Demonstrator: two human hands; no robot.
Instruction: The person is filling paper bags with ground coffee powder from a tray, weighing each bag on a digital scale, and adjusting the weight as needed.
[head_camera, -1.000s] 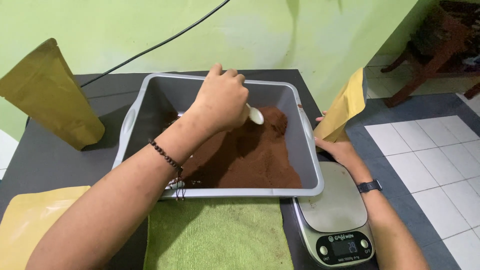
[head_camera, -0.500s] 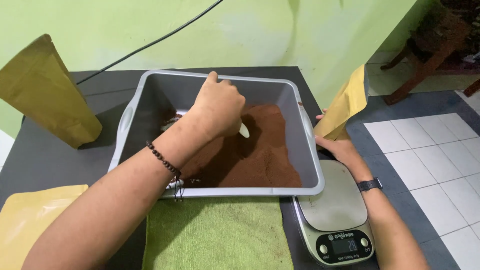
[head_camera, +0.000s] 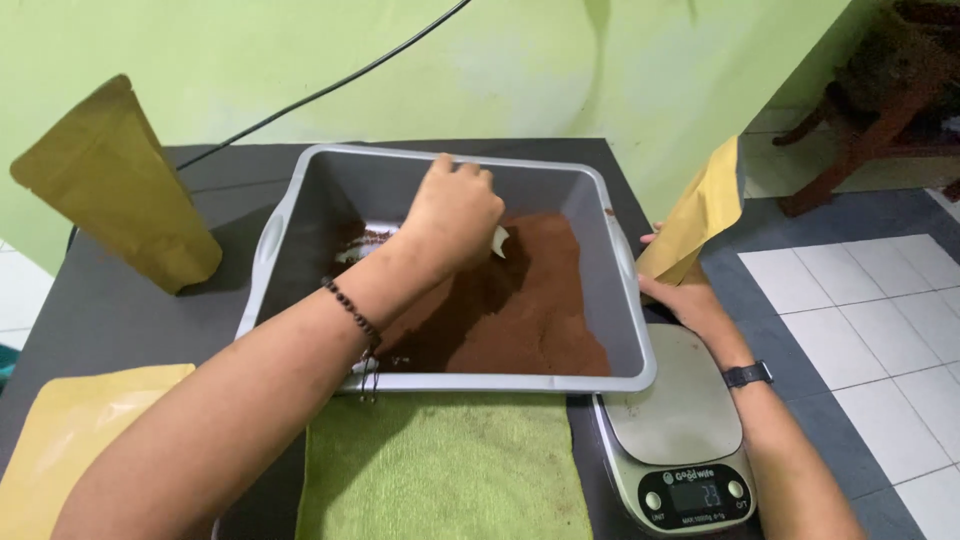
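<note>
My left hand (head_camera: 455, 215) reaches into a grey plastic tub (head_camera: 622, 300) and grips a white scoop (head_camera: 498, 242), whose bowl is dug into the brown powder (head_camera: 530, 310) filling the tub's right half. A dark bead bracelet sits on that wrist. My right hand (head_camera: 685, 300) holds an upright yellow-brown paper pouch (head_camera: 700, 210) just outside the tub's right wall, above the back of a digital kitchen scale (head_camera: 680, 430). A dark watch is on the right wrist.
A standing yellow-brown pouch (head_camera: 115, 190) is at the far left of the dark table (head_camera: 110, 320). Another pouch (head_camera: 70, 440) lies flat at the near left. A green cloth (head_camera: 440, 465) lies in front of the tub. A black cable (head_camera: 330, 90) crosses the green wall. White floor tiles and wooden furniture lie to the right.
My left hand has drawn the scoop leftward and down into the powder. The right hand and its pouch have stayed where they were.
</note>
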